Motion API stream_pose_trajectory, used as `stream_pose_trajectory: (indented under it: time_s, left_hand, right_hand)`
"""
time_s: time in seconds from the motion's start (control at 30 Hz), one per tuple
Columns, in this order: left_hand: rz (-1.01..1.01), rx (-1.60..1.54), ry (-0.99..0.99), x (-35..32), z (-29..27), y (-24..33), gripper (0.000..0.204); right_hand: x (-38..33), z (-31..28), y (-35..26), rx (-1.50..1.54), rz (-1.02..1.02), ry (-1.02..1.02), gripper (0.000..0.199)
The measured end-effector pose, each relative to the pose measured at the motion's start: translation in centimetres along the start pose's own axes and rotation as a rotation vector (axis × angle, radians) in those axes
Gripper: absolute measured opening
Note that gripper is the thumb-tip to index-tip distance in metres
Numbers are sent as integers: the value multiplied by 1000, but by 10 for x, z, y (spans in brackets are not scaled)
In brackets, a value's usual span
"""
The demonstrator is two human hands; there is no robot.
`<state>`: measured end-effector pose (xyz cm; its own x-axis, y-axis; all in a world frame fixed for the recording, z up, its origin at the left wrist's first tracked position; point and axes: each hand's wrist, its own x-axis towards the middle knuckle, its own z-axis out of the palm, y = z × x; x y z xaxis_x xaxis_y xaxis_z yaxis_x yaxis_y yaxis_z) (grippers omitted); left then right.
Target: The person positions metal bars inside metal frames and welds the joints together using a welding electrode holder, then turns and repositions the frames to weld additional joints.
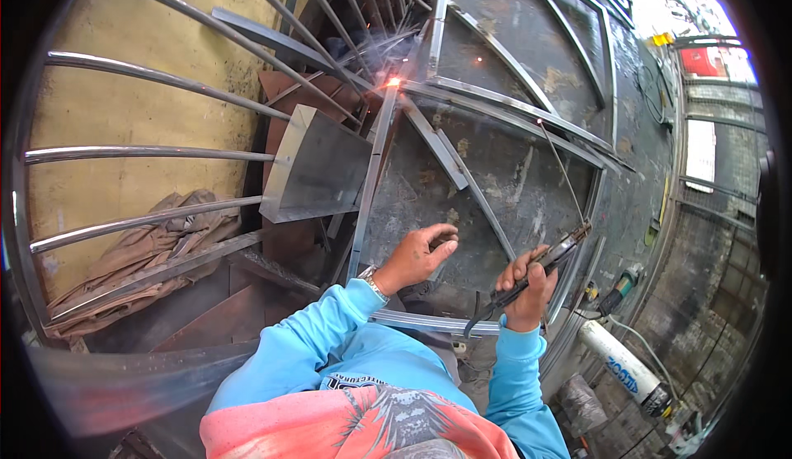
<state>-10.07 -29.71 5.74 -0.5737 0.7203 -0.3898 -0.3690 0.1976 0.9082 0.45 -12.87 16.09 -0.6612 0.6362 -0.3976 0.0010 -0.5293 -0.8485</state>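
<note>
My right hand [528, 288] is wrapped round a dark welding electrode holder [563, 249]. A thin welding rod [563, 166] slants up from its jaws, and the rod's far tip glows faintly above a steel bar. My left hand [418, 257] hovers over the frame's left part with loosely bent fingers, thumb apart, and nothing in it. Below both hands lies a metal frame [379, 150] of square tubes. An orange-hot spot [393, 82] glows at its far left corner, with smoke and a few sparks around it. Inside the frame, a short tube [435, 145] meets a slanting bar [481, 203].
Curved rails [157, 153] and a bent sheet-metal piece [318, 164] stand at the left, near a crumpled brown cloth [148, 253]. Another tube frame [606, 71] lies farther off on the dark worktop [652, 158]. To the right are an angle grinder [620, 291] and a white cylinder [624, 364].
</note>
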Motion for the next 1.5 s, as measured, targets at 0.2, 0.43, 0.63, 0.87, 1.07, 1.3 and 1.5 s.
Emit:
stream_pose_trajectory:
  time_s: [0.2,0.43,0.63,0.87,1.07,1.3,1.5]
  left_hand:
    - [-15,558,-315,-45,41,-39,41]
    - [140,860,-601,-109,100,-93,54]
    - [329,1132,-390,-120,117,-129,38]
    - [399,1409,-262,-127,137,-115,22]
    - [288,1506,-239,-129,150,-108,24]
    - [318,1497,-247,-123,144,-111,28]
    - [170,1397,-473,-97,143,-94,36]
  right_hand:
    - [-70,-61,-32,14,-73,106,43]
    - [-179,-176,-57,-37,-289,380,33]
    - [-283,-267,-66,-159,-419,607,32]
    - [-374,-343,-56,-158,-474,831,31]
    - [-399,-378,-45,-211,-430,857,43]
    - [-372,-396,-73,-384,-489,835,70]
    - [-312,-409,-117,-629,-528,744,77]
